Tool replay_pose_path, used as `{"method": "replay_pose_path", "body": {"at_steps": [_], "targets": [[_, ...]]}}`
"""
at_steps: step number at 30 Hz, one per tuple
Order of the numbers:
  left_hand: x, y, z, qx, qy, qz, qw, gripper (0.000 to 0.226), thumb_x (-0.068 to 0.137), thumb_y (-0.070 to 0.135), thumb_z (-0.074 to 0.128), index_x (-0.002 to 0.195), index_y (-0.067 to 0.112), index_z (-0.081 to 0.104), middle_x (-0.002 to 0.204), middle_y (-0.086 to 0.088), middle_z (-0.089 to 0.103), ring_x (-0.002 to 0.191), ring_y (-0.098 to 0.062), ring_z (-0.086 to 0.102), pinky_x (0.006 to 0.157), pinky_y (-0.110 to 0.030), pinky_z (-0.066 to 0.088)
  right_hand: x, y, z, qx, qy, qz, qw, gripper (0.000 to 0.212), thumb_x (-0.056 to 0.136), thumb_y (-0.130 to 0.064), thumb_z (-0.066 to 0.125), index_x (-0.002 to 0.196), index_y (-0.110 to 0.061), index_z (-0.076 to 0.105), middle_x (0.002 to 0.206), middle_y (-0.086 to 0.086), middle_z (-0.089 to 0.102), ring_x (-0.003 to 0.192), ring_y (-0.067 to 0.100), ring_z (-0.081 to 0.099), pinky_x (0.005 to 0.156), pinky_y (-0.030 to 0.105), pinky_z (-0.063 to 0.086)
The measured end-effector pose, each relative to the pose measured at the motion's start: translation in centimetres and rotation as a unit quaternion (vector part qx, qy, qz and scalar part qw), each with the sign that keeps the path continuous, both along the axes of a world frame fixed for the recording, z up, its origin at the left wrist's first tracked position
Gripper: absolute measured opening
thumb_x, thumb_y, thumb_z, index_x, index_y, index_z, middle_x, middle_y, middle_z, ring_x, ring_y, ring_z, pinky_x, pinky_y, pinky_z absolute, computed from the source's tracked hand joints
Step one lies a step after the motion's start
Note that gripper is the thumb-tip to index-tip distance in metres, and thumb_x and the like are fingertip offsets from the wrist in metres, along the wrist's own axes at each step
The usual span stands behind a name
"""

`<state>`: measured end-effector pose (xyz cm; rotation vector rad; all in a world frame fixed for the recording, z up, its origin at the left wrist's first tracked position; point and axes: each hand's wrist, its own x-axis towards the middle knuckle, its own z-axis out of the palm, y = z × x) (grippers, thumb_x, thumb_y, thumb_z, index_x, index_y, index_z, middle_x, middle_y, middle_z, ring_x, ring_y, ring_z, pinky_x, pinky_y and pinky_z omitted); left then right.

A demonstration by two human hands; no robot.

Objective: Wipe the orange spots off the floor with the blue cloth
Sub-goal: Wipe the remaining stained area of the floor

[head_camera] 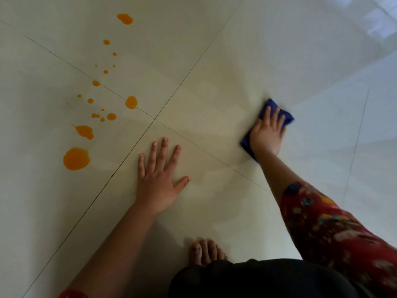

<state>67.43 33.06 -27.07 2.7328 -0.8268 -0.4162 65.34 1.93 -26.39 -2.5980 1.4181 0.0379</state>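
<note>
Well apart from the blue cloth point(287, 117), the orange spots point(76, 159) lie unwiped toward the left side of the floor point(214, 72). The right hand point(266, 134) presses the cloth flat, fingers spread; the left hand point(158, 181) rests splayed on bare tile. A single pass through the biggest puddle would probably smear it, and the bracing left palm could slide into it. No writing shows.

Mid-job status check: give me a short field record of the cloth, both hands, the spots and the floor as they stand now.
blue cloth: on the floor under the right hand
right hand: fingers spread, pressing the cloth
left hand: flat on the floor, holds nothing
orange spots: many, unwiped, left of the left hand, apart from the cloth
floor: pale tiles
</note>
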Motion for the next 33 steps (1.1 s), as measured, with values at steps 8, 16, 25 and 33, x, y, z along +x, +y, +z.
{"method": "replay_pose_path", "body": {"at_steps": [8, 16, 25, 33], "targets": [[0.1, 0.0, 0.2, 0.001, 0.008, 0.001, 1.0, 0.086, 0.077, 0.073, 0.018, 0.152, 0.039, -0.004, 0.159, 0.006, -0.021, 0.147, -0.016, -0.019, 0.111, -0.039, -0.02, -6.1, 2.1, 0.3, -0.003, 0.002, 0.247, 0.969, 0.057, 0.097, -0.042, 0.019, 0.153, -0.032, 0.019, 0.161, -0.008, 0.01, 0.15, 0.017, 0.005, 0.12, 0.039, 0.008], [0.1, 0.1, 0.2, -0.009, 0.007, 0.003, 1.0, 0.084, 0.078, 0.07, 0.023, 0.152, 0.039, -0.002, 0.16, 0.007, -0.019, 0.146, -0.014, -0.018, 0.112, -0.04, -0.018, 9.3, -1.4, 0.8, 0.024, 0.001, 0.115, 0.993, 0.056, 0.101, -0.038, 0.024, 0.155, -0.031, 0.009, 0.163, -0.002, 0.002, 0.15, 0.022, -0.002, 0.12, 0.045, 0.003], [0.2, 0.1, 0.1, -0.007, 0.031, -0.005, 0.999, 0.084, 0.076, 0.071, 0.018, 0.15, 0.041, -0.01, 0.158, 0.007, -0.026, 0.143, -0.01, -0.026, 0.11, -0.039, -0.023, 5.4, 2.5, 0.5, 0.002, 0.011, 0.615, 0.789, 0.052, 0.1, -0.043, 0.022, 0.151, -0.034, 0.024, 0.16, -0.006, 0.018, 0.149, 0.019, 0.007, 0.12, 0.044, 0.007], [0.2, 0.2, 0.0, -0.016, 0.023, -0.002, 1.0, 0.084, 0.079, 0.068, 0.026, 0.152, 0.039, -0.003, 0.16, 0.007, -0.018, 0.146, -0.012, -0.019, 0.113, -0.04, -0.017, 15.9, 5.7, 1.2, 0.016, 0.004, 0.351, 0.936, 0.054, 0.101, -0.043, 0.022, 0.153, -0.035, 0.013, 0.163, -0.004, 0.004, 0.15, 0.023, -0.001, 0.12, 0.048, 0.004]]}}
